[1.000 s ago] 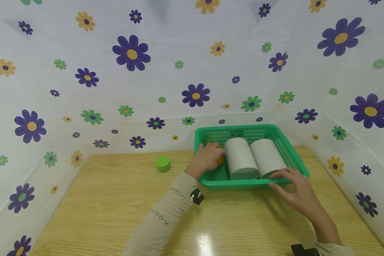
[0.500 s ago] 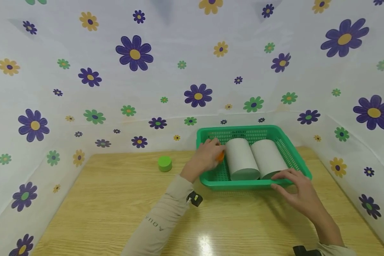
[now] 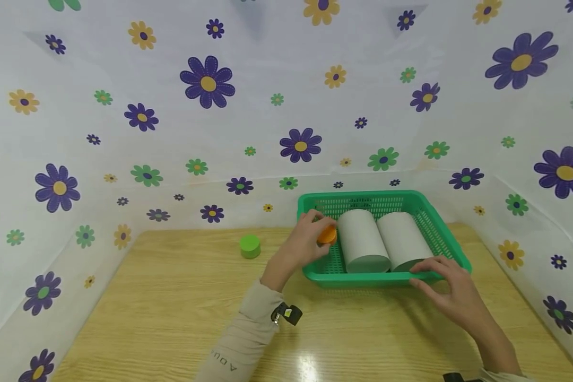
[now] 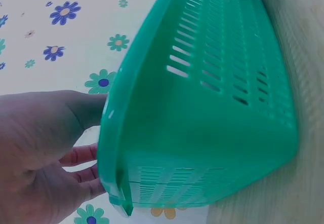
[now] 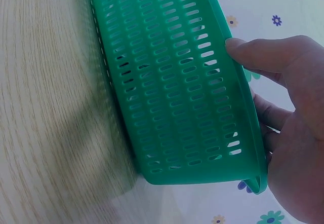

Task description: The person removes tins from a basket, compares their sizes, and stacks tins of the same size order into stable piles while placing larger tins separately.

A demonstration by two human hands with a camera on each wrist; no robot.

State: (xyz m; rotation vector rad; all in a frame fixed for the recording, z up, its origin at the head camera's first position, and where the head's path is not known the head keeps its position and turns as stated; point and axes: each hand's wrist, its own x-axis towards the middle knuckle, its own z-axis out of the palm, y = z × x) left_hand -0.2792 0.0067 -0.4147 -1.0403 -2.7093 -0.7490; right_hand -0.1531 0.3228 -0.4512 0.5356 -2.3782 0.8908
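In the head view my left hand pinches a short, round orange piece between thumb and fingers, over the left end of the green plastic basket. From the left wrist, that hand's fingers pass behind the basket rim, which hides the orange piece. My right hand holds the basket's front rim near its right corner. The right wrist view shows the thumb on the rim's near side, the other fingers behind it. Two large white cylinders lie side by side in the basket.
A short green cylinder stands on the wooden table, left of the basket. White flower-printed sheeting rises behind the table and along both sides, close to the basket's back edge.
My left hand has drawn back and up a little inside the basket, with the orange piece now showing more between thumb and fingers. The right hand keeps its place on the rim.
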